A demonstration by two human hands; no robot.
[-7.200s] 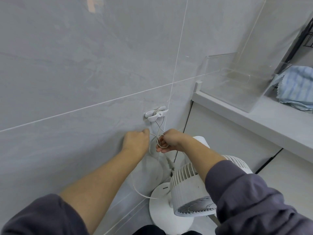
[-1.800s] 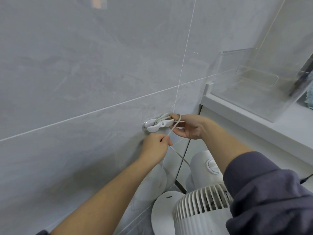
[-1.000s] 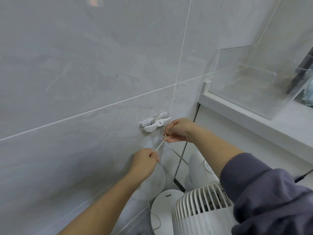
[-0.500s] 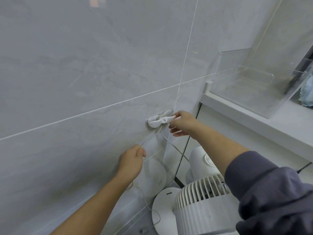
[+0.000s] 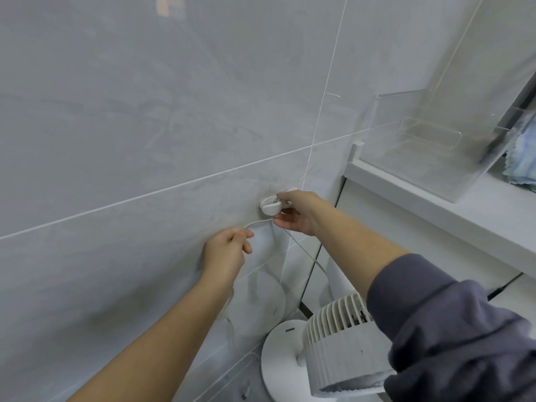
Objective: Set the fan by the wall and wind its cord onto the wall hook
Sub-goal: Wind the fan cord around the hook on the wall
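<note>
Here we are at the wall (image 5: 145,126), both hands up by the hook (image 5: 270,206). The left hand (image 5: 229,250) is down and to the left of it, fingers curled tight on the cord (image 5: 256,223), drawing it out in a shallow arc from under the hook. The right hand (image 5: 298,214) is closed round the hook's right end, fingers over the top, thumb beneath. Whether it also pins the cord there, I can't tell. The hands are near each other but not touching.

The fan (image 5: 333,349) stands on the floor below, its round base just beside the wall, under the right forearm. A second stretch of cord drops from the hook toward it.

Now, the dangers. If that left hand lets the line go slack, I'd expect the turn to slide off the hook's short arm and the winding to come undone. Pull too hard the other way and the stretch to the fan goes tight, and that could drag or tip the fan. A hard tug might also strain the hook on the tile. And the free tail hanging below the left wrist could snag as it comes round.

The count: one fan, one hook, one cord, two hands. To the right, one shelf (image 5: 435,210), one clear box (image 5: 420,146) on it and a blue cloth (image 5: 522,158) behind, though how many cloths are in that pile I can't make out.
</note>
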